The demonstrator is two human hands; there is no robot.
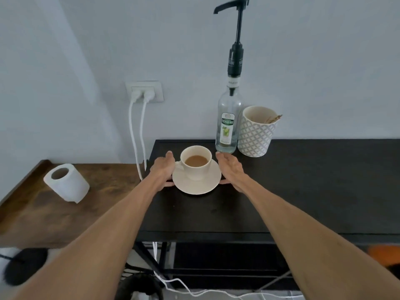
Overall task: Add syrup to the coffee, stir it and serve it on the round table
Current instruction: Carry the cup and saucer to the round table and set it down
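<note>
Your left hand [163, 169] and right hand [230, 169] flank the saucer [195, 185], fingers straight; tilting it spills the coffee cup [195, 162].

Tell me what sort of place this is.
Probably a home coffee corner: a pump-topped syrup bottle and a patterned cup of stirrers stand on a black console table against a plain wall with a socket.

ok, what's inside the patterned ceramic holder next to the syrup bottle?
Only a few thin wooden stirrer tips show, leaning out over the right rim of the white lattice-patterned ceramic holder. The wall hides their lower lengths and anything else at the bottom, so a count isn't possible.
</note>
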